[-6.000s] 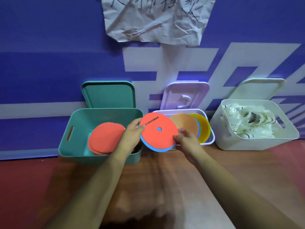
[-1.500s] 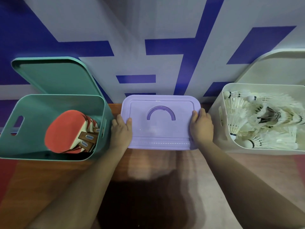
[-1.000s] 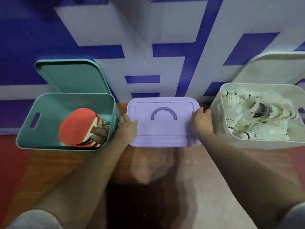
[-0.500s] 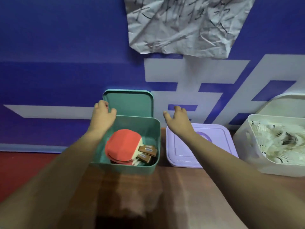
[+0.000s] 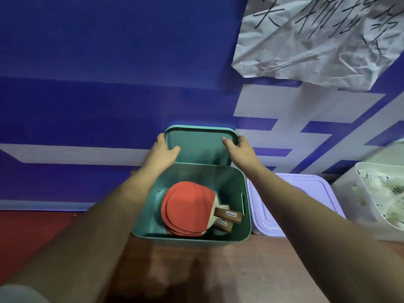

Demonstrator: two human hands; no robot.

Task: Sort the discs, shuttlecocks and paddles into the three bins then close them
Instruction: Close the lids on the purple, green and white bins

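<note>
Fingers of the left hand (image 5: 161,156) curled round the left edge of the green lid (image 5: 199,147), upright against the wall; the right hand (image 5: 241,153) gripped its right edge. Paddles (image 5: 188,208) lay in the open green bin (image 5: 246,193) at the bench's (image 5: 218,270) back edge, then the closed purple bin (image 5: 317,186) and the white bin (image 5: 345,193) of shuttlecocks (image 5: 384,204).

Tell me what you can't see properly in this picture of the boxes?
Head view only:
- Lilac plastic bin: its shut lid and the right arm hide the contents.
- White plastic bin of shuttlecocks: cut off by the right edge.
- Crumpled handwritten paper: cut off at top and right.
- Stacked red paddles: upper ones cover lower ones, count unclear.
- Left hand and right hand: fingers partly behind the teal plastic lid.
</note>
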